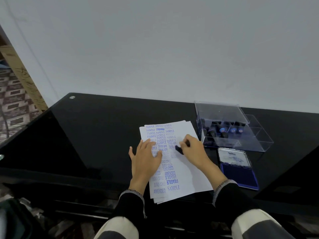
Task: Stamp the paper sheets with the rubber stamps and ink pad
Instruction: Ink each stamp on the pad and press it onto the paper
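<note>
The left hand (146,158) lies flat with its fingers spread and straight, pressing on the left part of the top sheet of a stack of paper sheets (185,173). The right hand (194,150) has its fingers curled round a dark rubber stamp (179,150), whose lower end meets the paper near the middle of the sheet. The top sheet is crowded with blue prints reading SAMPLE, AIR MAIL, FAX OUT, AMENDED and FRAGILE, some upside down; its right side is bare. The stack lies on a glossy black worktop (96,135), its near edge reaching the worktop's front. Just right of the paper sits an open ink pad (240,175) with a blue pad and its lid (233,157) raised behind. Beyond it stands a clear plastic box (229,128) with compartments, holding more stamps (222,131).
</note>
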Available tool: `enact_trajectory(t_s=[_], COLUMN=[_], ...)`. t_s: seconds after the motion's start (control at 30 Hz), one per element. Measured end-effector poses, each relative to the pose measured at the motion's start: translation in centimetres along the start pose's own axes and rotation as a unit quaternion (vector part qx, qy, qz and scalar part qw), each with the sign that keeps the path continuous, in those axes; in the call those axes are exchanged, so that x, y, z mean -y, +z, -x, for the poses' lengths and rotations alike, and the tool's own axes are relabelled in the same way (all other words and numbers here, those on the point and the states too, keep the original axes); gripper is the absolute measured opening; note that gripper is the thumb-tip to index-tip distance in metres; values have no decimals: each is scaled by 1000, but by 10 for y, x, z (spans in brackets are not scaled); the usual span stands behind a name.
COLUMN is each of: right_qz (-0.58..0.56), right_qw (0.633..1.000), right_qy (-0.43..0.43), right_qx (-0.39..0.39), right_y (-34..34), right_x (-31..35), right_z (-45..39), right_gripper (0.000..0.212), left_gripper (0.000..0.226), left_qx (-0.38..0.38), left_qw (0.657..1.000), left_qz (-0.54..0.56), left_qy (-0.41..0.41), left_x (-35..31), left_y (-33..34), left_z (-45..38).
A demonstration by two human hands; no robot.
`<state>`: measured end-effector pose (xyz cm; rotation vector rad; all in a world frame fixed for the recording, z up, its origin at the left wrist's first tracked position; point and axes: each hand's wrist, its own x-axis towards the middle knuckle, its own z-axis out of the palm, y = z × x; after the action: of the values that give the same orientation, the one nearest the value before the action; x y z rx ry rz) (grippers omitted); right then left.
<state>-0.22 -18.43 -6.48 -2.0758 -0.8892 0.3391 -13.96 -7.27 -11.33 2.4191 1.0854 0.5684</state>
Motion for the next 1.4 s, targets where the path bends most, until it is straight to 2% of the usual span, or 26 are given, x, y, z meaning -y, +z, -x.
enact_trajectory(t_s=[0.13, 0.3, 0.4, 0.7, 1.0, 1.13, 1.3, 1.4], right_qz=[-163, -330, -367, -379, -300, -239, -211, -215], right_qw=[979, 926, 910, 906, 948, 969, 974, 966], right_qy=[79, 135, 146, 145, 89, 53, 10, 2], right_qx=[-95, -125, -123, -123, -55, -23, -75, -142], right_y=[-10, -17, -16, -12, -12, -13, -25, -47], right_x=[-19, -26, -27, -32, -35, -32, -27, -28], right_z=[1, 7, 11, 12, 15, 19, 27, 31], right_gripper=[23, 24, 26, 23, 23, 24, 19, 19], left_gripper=[45, 46, 46, 46, 47, 36, 29, 30], left_qx=[1, 0, 0, 7, 21, 14, 8, 42], left_qw=[1000, 1000, 1000, 1000, 1000, 999, 996, 988], left_qz=[-2, -1, -4, -8, -22, -39, -73, -144], left_qy=[0, -2, -4, -8, -5, 25, 46, 43], left_x=[0, 0, -1, -2, -5, -8, -16, -28], left_y=[0, -1, 0, -1, -2, -3, -7, -9], left_z=[0, 0, 0, 0, 1, 3, 6, 0])
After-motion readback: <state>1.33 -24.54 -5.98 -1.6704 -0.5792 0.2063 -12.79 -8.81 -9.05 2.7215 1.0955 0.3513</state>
